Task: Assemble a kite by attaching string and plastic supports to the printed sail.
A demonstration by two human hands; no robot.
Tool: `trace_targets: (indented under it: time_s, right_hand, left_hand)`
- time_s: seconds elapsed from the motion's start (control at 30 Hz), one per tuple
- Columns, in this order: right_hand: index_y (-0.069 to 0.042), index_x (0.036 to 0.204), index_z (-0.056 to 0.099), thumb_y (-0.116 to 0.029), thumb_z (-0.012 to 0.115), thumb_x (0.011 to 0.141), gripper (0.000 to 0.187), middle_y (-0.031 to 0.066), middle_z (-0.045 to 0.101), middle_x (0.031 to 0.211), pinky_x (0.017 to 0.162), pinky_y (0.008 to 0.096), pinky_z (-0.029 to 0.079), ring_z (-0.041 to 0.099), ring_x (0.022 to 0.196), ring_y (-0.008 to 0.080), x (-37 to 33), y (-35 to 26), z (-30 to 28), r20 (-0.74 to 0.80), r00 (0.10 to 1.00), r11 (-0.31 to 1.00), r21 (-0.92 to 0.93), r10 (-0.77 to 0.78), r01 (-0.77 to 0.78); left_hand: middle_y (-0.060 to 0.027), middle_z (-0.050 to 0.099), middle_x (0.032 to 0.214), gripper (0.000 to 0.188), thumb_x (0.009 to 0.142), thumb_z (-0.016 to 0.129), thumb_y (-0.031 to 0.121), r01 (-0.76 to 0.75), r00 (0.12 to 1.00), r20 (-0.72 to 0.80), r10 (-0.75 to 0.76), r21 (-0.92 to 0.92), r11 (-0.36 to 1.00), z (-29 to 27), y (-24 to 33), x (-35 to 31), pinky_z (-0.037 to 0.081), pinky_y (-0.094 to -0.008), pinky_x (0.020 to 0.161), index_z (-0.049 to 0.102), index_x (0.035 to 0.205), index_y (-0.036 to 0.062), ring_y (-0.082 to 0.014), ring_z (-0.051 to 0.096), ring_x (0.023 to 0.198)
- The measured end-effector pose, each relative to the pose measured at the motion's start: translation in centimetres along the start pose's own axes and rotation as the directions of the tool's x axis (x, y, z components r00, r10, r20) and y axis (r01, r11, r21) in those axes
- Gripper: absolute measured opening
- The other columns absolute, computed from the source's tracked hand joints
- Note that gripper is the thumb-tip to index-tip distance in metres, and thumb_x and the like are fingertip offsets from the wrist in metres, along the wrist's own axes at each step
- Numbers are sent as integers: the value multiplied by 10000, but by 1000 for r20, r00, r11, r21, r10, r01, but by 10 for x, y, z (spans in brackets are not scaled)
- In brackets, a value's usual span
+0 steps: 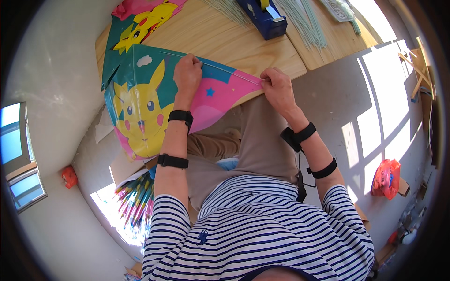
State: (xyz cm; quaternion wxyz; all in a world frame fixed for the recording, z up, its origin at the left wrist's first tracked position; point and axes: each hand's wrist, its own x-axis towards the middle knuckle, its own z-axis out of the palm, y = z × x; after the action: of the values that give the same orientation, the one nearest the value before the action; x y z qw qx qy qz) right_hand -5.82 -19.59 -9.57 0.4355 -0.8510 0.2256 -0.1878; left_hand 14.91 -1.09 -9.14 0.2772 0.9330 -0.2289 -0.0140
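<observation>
Wooden table [220, 37], seen from above, with a triangular kite sail [159, 100] at its near left edge. The sail, printed in teal, pink and yellow with a long-eared cartoon character, lies partly on the table and partly hangs past its near edge. Left hand [187, 75]: curled over the sail's upper border above the table, fingers apparently closed on it. Right hand [277, 91]: fingertips pinched together on the pink tip at the table's near edge. Thin pale rod [234, 74]: runs along the border between the hands. Good practice here would be to draw the border taut between both grips, keep the rod parallel to it, and let the table bear more of the film, since the overhanging part may tug the border out of line.

Surroundings, in descending size. Second printed sail [149, 21]: at the table's far left, meeting the first; which overlaps which cannot be told, and it may crowd that end. Bundle of pale green sticks [304, 23]: on the table's far right portion. Blue tape dispenser [269, 23]: on the table's far side, apart from both hands and no obstacle to them. Red plastic bag [386, 180]: on the floor, well right of the table.
</observation>
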Motion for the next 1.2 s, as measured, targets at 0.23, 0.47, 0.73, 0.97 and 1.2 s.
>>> trace_targets:
  time_s: [0.23,0.47,0.73,0.97,1.2]
  right_hand:
    - [-28,869,634,0,617,786,90,152,648,875,733,420,509,638,841,347,0,0,0,7,1000,999,-24,27,-27]
    - [-44,879,632,-18,634,788,95,137,646,884,732,416,509,640,849,337,-1,-2,-1,22,999,999,-33,30,-29]
    - [-51,879,633,-31,635,786,95,132,648,884,736,414,513,643,852,333,-2,-1,0,24,999,998,-44,37,-36]
    - [-50,873,635,-32,629,788,87,133,649,875,730,417,513,645,842,334,-2,-3,-1,11,1000,998,-55,22,-21]
    - [-49,869,640,-47,633,796,74,134,651,872,725,416,510,644,837,335,-1,-1,-1,21,1000,998,-60,23,-21]
  left_hand:
    - [-167,679,848,114,784,696,133,24,1000,9,-24,23,999,-1,3,0,497,-468,709,653,807,29,-369,648,836]
    - [-164,681,853,115,794,696,141,27,1000,-13,-27,48,998,1,3,0,502,-469,715,662,813,33,-367,652,845]
    - [-165,681,849,129,801,702,152,46,999,-23,-44,67,997,1,7,0,502,-468,717,661,809,30,-364,654,843]
    - [-167,679,844,133,802,701,148,57,998,-30,-55,67,996,1,10,-1,499,-466,721,654,801,23,-365,651,839]
    - [-166,676,849,135,800,700,147,59,998,-28,-57,62,996,1,10,-1,498,-464,722,650,802,22,-362,651,843]
